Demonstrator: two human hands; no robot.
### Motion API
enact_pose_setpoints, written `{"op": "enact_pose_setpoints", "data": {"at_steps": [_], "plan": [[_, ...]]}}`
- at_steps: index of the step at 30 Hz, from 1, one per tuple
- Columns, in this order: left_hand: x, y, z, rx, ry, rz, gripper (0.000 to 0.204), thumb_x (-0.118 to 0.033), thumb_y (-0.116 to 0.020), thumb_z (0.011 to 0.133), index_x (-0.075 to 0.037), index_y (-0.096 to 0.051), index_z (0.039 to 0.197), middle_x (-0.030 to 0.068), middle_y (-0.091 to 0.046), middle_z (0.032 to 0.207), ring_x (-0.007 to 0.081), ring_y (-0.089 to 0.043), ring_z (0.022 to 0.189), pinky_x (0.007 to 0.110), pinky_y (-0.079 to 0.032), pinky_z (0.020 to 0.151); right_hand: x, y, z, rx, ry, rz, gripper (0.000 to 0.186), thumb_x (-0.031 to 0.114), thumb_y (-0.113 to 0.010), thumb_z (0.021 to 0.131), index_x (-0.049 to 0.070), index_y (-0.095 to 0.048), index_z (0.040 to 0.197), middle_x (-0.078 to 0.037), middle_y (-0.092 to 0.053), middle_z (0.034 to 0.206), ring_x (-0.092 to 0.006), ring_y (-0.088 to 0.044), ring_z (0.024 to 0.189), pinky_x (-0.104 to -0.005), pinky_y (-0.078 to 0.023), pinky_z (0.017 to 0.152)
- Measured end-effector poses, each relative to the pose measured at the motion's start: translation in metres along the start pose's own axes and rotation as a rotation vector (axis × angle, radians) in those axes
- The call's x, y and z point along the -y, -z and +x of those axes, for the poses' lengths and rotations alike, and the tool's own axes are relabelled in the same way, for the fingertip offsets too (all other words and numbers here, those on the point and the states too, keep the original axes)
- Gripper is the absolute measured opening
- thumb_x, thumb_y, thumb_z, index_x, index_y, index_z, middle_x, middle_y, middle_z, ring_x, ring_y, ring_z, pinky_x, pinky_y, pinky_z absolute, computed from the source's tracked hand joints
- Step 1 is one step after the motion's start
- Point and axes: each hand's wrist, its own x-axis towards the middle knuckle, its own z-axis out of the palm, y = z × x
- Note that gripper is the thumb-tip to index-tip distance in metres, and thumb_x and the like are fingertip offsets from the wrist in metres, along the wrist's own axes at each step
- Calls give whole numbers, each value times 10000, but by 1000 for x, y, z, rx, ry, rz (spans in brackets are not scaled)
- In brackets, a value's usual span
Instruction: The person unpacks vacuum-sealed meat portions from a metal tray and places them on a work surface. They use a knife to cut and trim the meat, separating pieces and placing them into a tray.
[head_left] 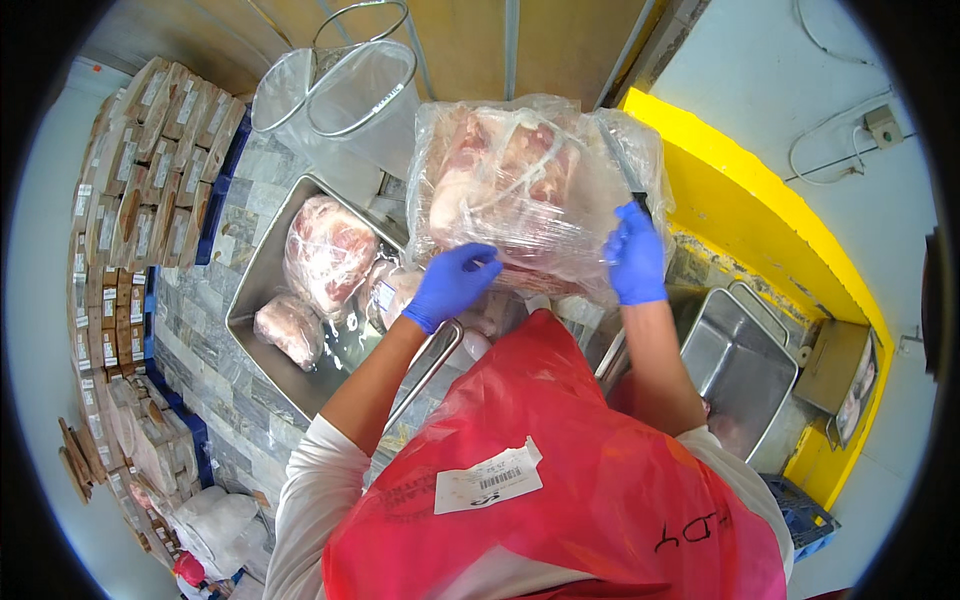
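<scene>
A big plastic-wrapped slab of raw meat (505, 175) sits in front of me. My left hand (455, 285), in a blue glove, is at its lower left edge with fingers loosely bent and apart. My right hand (637, 255), also gloved in blue, has curled fingers at the package's right edge; what they hold, if anything, is unclear. To the left, a steel tub (240, 325) holds several bagged meat pieces (325, 250) and some liquid.
Bag-lined hoops (335, 100) stand at the back. Stacked cartons (150, 170) on blue pallets line the left. A steel tub (735, 340), yellow barrier (760, 200) and blue crate (805, 515) are at the right. A person in red headwear (188, 568) is at lower left.
</scene>
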Motion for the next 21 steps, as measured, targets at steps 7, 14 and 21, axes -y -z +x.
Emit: {"op": "enact_pose_setpoints", "data": {"at_steps": [7,14,21], "plan": [[-68,5,52,-514,-480,383,602,-263,-797,834,-13,-571,1333,133,-676,1149,222,-653,1016,369,-518,871,131,-118,-16,483,263,-277,112,160,-629,915,79,-700,945,15,-554,705,-81,-473,578,-244,-380,520],[-78,55,158,-465,-288,-222,434,-281,-673,920,0,-585,1239,136,-666,1117,249,-648,981,377,-529,831,110,-217,-26,1035,748,-820,231,213,-620,909,41,-736,1011,-96,-732,923,-184,-665,820,-342,-530,737],[120,229,13,-885,102,-1351,338,-268,-409,1047,-22,-580,1202,180,-639,1172,339,-602,1128,484,-498,981,2,-90,46,672,707,-1202,368,335,-673,887,85,-699,1154,-157,-673,1184,-351,-621,1112,-423,-476,1001]]}}
